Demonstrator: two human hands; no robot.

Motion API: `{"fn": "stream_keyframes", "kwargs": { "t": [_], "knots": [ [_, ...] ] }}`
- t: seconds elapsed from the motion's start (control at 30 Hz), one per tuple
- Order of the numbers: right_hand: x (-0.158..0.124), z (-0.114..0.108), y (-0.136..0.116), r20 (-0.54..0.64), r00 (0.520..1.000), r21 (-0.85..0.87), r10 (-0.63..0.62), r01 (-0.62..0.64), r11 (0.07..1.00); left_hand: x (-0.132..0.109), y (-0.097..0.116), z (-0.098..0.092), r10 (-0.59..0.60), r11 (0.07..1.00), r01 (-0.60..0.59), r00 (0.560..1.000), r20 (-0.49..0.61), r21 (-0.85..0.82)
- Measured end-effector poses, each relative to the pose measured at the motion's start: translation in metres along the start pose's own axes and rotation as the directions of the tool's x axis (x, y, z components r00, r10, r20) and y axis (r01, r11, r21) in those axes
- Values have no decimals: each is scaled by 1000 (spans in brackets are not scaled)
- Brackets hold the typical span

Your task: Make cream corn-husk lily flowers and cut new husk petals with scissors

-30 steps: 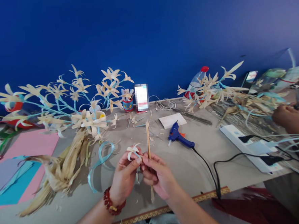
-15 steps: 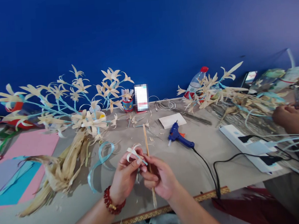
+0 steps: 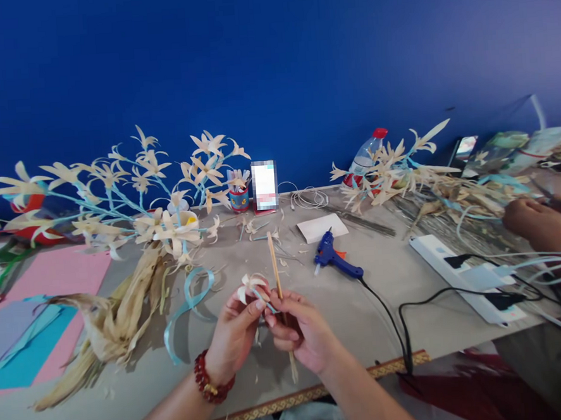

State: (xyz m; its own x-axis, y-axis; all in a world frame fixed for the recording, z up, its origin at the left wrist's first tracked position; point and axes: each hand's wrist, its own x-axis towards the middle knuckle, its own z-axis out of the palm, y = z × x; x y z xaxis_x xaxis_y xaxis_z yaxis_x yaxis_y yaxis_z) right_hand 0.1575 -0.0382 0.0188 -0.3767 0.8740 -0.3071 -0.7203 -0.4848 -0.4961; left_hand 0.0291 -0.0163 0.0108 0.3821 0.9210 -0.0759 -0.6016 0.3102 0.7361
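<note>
My left hand (image 3: 234,336), with a red bead bracelet on the wrist, pinches a small cream husk flower (image 3: 248,283) by its pale blue stem. My right hand (image 3: 302,332) is closed round a thin wooden stick (image 3: 275,270) that stands nearly upright and pokes out below the fist. The fingertips of both hands meet where the blue stem touches the stick, above the grey table (image 3: 385,292).
A blue glue gun (image 3: 335,260) lies beyond my hands, its black cord running to a white power strip (image 3: 460,272). Dried husks (image 3: 111,315), a blue ribbon (image 3: 189,304) and flower branches (image 3: 131,187) lie left. Another person's hand (image 3: 538,223) works at the right.
The stick has tilted left at the top and slid lower through my right fist. The flower stayed pinched in my left hand.
</note>
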Motion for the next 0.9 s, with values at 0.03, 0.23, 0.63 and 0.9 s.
{"fn": "stream_keyframes", "kwargs": {
  "t": [0.03, 0.23, 0.63, 0.9],
  "knots": [
    [0, 0, 0, -2, 1000, -1, 5, -5, 1000, 0, 0, 0, 2, 1000, -2, 1000, 2, 3],
    [-1, 3, 6, -84, 994, -28, -66, 64, 998, 1, -2, 0, 5, 1000, -5, 1000, -17, -12],
    [-3, 3, 13, -153, 925, -307, -349, 291, 906, 2, -6, -5, 16, 999, -20, 996, -85, -39],
    [-2, -9, 5, -261, 896, -234, -358, 301, 925, 4, -3, -3, 47, 995, -52, 997, -58, -80]
  ]
}}
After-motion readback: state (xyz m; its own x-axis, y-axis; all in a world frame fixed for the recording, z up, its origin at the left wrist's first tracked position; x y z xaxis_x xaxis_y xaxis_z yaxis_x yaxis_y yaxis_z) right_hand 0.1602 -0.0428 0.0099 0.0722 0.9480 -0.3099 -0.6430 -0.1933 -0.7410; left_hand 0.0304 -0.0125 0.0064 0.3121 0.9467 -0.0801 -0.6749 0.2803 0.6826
